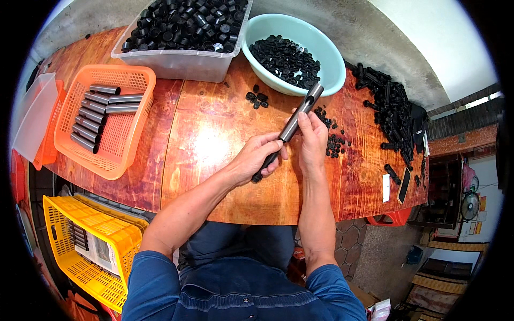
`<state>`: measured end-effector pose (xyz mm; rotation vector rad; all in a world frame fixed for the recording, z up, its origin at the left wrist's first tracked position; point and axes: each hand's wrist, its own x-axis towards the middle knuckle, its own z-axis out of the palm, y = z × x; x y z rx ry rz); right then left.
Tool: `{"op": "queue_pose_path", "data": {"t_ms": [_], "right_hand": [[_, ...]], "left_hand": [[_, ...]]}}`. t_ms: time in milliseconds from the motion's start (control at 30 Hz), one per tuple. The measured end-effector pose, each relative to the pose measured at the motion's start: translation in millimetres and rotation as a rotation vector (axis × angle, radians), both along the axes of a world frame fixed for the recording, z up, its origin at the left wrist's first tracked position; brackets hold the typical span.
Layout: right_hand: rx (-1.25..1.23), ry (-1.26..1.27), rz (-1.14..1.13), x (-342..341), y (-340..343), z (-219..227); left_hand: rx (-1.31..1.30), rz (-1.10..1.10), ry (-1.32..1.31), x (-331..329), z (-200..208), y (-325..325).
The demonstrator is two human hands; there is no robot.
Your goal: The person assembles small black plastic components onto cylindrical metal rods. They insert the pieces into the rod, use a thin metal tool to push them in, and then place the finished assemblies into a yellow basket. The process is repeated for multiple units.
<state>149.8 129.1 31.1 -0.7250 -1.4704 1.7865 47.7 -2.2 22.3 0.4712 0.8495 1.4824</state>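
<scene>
Over the middle of the table I hold a grey metal tube (290,127) tilted, its upper end to the far right. A dark slot opens in its side near that end. My right hand (313,147) is closed on the tube, with the thumb along its side. My left hand (258,155) is wrapped round a black rod-shaped part (266,165) at the tube's lower end. The fingers hide where the two parts meet. Beyond the tube stands a light blue basin (334,67) of small black caps. Small black pieces (335,145) lie scattered beside my right hand.
An orange basket (120,155) with several grey tubes sits at left. Behind it stands a clear bin (182,67) heaped with black caps. Black rod-shaped parts (388,104) are piled at the right, near a phone-like slab (404,186). A yellow crate (88,214) stands below the table's left edge.
</scene>
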Motion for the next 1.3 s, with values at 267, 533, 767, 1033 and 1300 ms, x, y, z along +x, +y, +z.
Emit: {"op": "queue_pose_path", "data": {"t_ms": [267,533,767,1033,1300], "right_hand": [[-0.007,-0.012,-0.013,-2.9,-5.7,1.3],[0.07,-0.084,0.013,-5.9,-13.7,4.4],[0.321,0.025,0.034,-10.1,-37.4,7.4],[0.418,-0.264,0.229,-15.6,-59.4,5.4],[0.473,-0.509,0.48,-17.4,-64.9,12.6]], "left_hand": [[-0.048,0.024,0.063,-1.1,2.5,-1.1],[-0.052,-0.009,-0.16,1.0,4.1,-2.4],[0.195,0.28,-0.167,-15.1,-4.8,0.6],[0.303,0.595,-0.146,-51.6,-14.4,2.6],[0.295,0.925,-0.452,-104.9,-19.8,-17.7]]}}
